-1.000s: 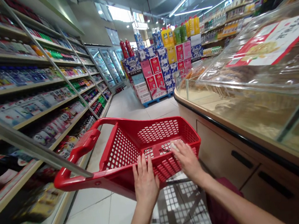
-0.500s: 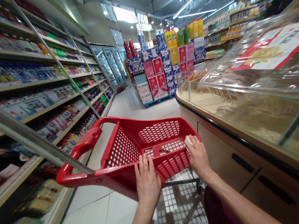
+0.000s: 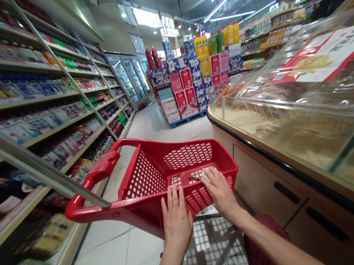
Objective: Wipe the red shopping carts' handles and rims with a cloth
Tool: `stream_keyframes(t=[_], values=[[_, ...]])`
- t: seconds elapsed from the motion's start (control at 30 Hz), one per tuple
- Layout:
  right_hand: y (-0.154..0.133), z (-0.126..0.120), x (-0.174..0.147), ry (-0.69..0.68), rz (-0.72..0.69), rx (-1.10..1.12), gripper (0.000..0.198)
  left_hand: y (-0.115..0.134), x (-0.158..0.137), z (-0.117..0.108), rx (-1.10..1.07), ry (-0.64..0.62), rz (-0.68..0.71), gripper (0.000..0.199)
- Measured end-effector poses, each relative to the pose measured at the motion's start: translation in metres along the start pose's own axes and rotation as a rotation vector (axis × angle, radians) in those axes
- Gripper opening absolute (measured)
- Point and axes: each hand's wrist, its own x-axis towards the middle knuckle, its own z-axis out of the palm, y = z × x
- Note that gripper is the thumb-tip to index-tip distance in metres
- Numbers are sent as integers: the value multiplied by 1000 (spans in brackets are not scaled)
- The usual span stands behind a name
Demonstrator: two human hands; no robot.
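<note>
A red plastic shopping cart (image 3: 141, 151) stands sideways before me, its lattice basket in the middle and its handle to the left. My left hand (image 3: 176, 217) lies flat against the near side of the cart, fingers stretched up to the rim. Over the same rim, further right, my right hand (image 3: 219, 191) presses a crumpled white wipe (image 3: 204, 175), perhaps a tissue or cloth; the fingers cover most of it. A grey metal bar (image 3: 58, 174) slants down to the cart's rim beside the handle.
Drink shelves (image 3: 28, 99) run along the left. Stacked cartons (image 3: 188, 89) topped with bottles stand on a blue pallet (image 3: 188, 119) ahead. At right is a glass-edged counter (image 3: 260, 140) with clear plastic food boxes (image 3: 311, 89). Pale floor tiles (image 3: 110, 249) lie below.
My right hand has slid left along the near rim with the white wipe, away from the right corner and closer to my left hand. The left hand and the cart are nearly unmoved.
</note>
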Motion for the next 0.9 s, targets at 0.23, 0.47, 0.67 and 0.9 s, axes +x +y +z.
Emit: stream_keyframes(t=[0.23,0.47,0.67,0.9], values=[[26,-6,-7,81,307,-64,44,3,0,-1,9,-30,-9,63],[9,-1,-6,59,50,13,51,3,0,-2,15,-32,-7,63],[5,-1,-6,72,89,25,51,3,-1,3,47,-14,-13,65],[15,-3,-5,97,179,-4,46,4,-3,1,47,-3,-3,63]])
